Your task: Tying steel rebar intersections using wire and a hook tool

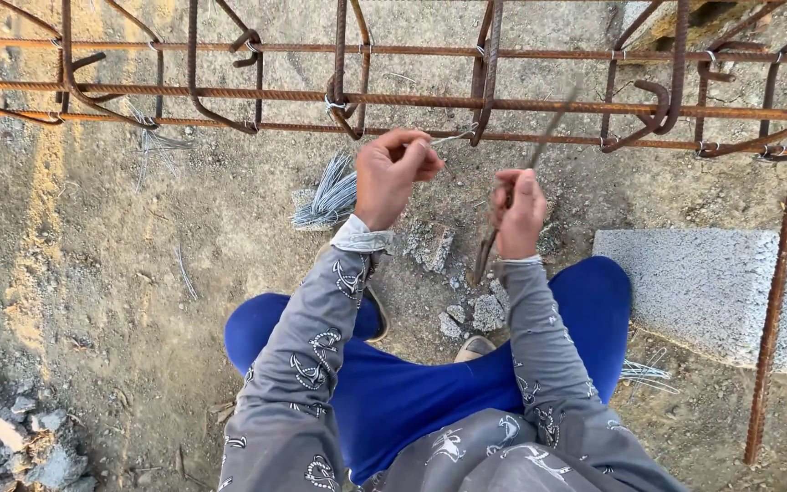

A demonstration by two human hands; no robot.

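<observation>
Down here we crouch on bare dirt before a rusty rebar cage that runs across the top of the view; our left hand is raised just under its lower bar, fingers pinched closed on a thin grey tie wire that stretches up toward a stirrup; our right hand is curled into a fist around a slim hooked tying tool, blurred, its tip reaching up to the same joint; the 2 hands sit near each other but apart; a bundle of cut wires lies on the ground just left of our left wrist; a grey concrete block rests to the right beside our blue-clad knee; a vertical rusty bar crosses in front of that block; loose stones lie at the lower left.
</observation>
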